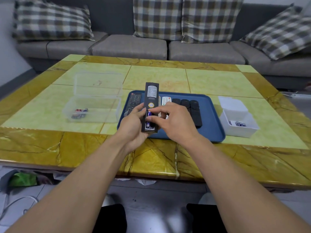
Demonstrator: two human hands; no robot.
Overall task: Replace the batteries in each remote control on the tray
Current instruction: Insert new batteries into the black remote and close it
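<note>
My left hand (133, 122) grips a long black remote (151, 96) back side up, above the near edge of the blue tray (208, 130). Its battery bay is uncovered, and a blue battery (149, 118) lies inside. My right hand (175, 121) reaches in from the right and pinches that battery with thumb and forefinger. Several more remotes lie side by side on the tray: a dark one (134, 101) at the left, a white one (166, 100) in the middle, black ones (195, 113) at the right.
A clear lidded box (94, 106) with a few batteries (80, 112) stands left of the tray. A white box (239, 120) holding batteries (239, 123) stands to its right. The marble-patterned table (151, 158) fronts a grey sofa (131, 46) with checked cushions.
</note>
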